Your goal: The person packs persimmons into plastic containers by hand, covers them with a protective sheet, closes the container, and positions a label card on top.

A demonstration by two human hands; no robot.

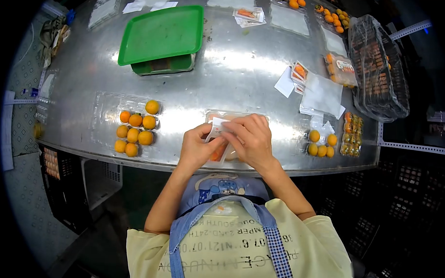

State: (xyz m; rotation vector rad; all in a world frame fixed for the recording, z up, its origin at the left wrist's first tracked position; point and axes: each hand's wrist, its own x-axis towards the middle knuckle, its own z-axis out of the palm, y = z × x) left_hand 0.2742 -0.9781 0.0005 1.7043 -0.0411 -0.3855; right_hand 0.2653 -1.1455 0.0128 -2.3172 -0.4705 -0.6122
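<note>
Both hands meet over a clear plastic pack (238,117) near the table's front edge. My left hand (197,147) pinches the left side of a small white label (219,128). At its right side, my right hand (252,140) has its fingers closed on the same label. Beneath the label and between the hands shows an orange printed card (216,152). The hands cover most of the pack, so its contents are largely hidden.
Left of the hands, several orange fruits (133,134) sit in a clear tray. A green tray (162,31) lies further back. To the right are more fruits (322,150), white sheets (322,93), printed cards (299,71) and a plastic-wrapped black crate (377,66).
</note>
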